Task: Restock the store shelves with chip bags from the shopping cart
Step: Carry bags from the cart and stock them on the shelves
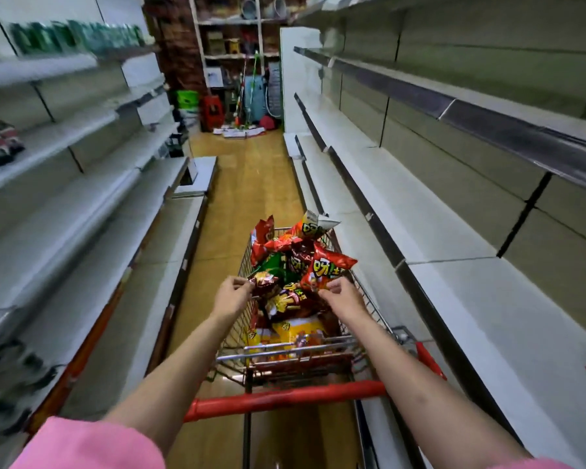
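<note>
Barely started: the left hand (231, 292) pinches a dark bag (264, 280), the right hand (339, 294) pinches an orange bag (325, 270); the cart (369, 299) beneath them is full, the shelves (454, 282) beside the right hand nearly bare.

Both bare arms reach forward, pink sleeves pushed up near the elbows. The left hand (230, 297) pinches with curled fingers (242, 282). The right hand (341, 297) pinches likewise, its wrist slightly bent.

Chip bags (325, 265): red-orange, dark red, green, yellow. Shopping cart (369, 299): silver wire, red handle (285, 399). Sleeves (92, 445) pink; shelves (437, 238) white; floor (251, 184) tan.
</note>
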Action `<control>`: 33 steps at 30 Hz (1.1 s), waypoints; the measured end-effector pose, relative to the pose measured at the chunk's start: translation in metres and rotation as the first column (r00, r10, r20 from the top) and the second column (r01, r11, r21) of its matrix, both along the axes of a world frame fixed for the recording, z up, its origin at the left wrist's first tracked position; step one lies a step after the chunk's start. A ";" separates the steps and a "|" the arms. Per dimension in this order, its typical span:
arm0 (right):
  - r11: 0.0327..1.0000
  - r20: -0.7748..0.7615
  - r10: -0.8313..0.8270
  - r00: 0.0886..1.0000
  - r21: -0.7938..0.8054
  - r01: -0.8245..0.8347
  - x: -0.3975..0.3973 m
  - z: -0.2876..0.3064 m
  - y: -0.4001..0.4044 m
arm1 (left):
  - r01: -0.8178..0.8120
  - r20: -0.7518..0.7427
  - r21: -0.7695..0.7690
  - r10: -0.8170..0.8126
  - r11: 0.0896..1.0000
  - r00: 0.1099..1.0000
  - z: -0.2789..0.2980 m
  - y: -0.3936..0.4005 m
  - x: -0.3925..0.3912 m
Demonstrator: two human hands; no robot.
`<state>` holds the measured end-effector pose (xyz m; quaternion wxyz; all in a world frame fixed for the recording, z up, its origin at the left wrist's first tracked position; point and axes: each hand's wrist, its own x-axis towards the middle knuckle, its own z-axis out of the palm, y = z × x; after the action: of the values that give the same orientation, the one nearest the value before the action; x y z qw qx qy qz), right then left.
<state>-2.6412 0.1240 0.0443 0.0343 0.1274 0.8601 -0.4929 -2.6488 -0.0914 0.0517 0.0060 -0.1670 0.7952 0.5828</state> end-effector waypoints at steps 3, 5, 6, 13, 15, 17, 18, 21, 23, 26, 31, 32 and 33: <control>0.998 0.015 0.042 0.999 -0.039 -0.042 -0.027 -0.011 0.000 | 0.027 0.041 -0.023 -0.026 0.999 0.999 -0.013 0.017 -0.021; 0.996 0.042 0.081 0.996 -0.051 -0.079 -0.042 -0.018 -0.003 | 0.039 0.074 -0.053 -0.035 0.998 0.997 -0.022 0.018 -0.030; 0.994 0.055 0.098 0.994 -0.052 -0.095 -0.048 -0.023 -0.005 | 0.033 0.090 -0.057 -0.028 0.998 0.996 -0.026 0.016 -0.033; 0.985 0.164 0.165 0.973 -0.084 -0.152 -0.086 -0.058 -0.030 | -0.025 0.197 -0.035 0.031 0.999 0.980 -0.067 -0.014 -0.057; 0.983 0.184 0.179 0.966 -0.071 -0.169 -0.096 -0.064 -0.036 | -0.043 0.223 -0.039 0.051 0.998 0.973 -0.082 -0.019 -0.072; 0.983 0.216 0.179 0.960 -0.074 -0.167 -0.108 -0.071 -0.042 | -0.041 0.253 -0.044 0.051 0.998 0.966 -0.096 -0.018 -0.090; 0.983 0.233 0.177 0.956 -0.087 -0.161 -0.116 -0.074 -0.044 | -0.029 0.264 -0.037 0.038 0.999 0.964 -0.100 -0.016 -0.100; 0.983 0.274 0.185 0.944 -0.069 -0.172 -0.141 -0.082 -0.055 | -0.002 0.259 0.009 0.000 1.000 0.966 -0.105 -0.012 -0.128; 0.983 0.284 0.184 0.941 -0.052 -0.177 -0.162 -0.086 -0.064 | -0.004 0.251 0.028 -0.004 1.000 0.968 -0.109 -0.018 -0.145; 0.980 0.311 0.199 0.929 -0.034 -0.198 -0.187 -0.098 -0.082 | -0.030 0.267 0.053 0.015 0.998 0.964 -0.114 -0.034 -0.164; 0.980 0.369 0.168 0.914 0.038 -0.196 -0.216 -0.131 -0.112 | -0.144 0.266 0.138 0.103 0.980 0.959 -0.124 -0.067 -0.188; 0.986 0.401 0.144 0.905 0.019 -0.165 -0.220 -0.137 -0.117 | -0.145 0.271 0.153 0.100 0.977 0.958 -0.126 -0.071 -0.189; 0.992 0.426 0.115 0.898 -0.009 -0.122 -0.223 -0.142 -0.122 | -0.137 0.272 0.160 0.090 0.978 0.958 -0.125 -0.075 -0.191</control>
<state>-2.8645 0.0019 -0.0980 0.2496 0.1794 0.8424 -0.4425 -2.8395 -0.1660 -0.0730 0.0929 -0.2872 0.7215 0.6232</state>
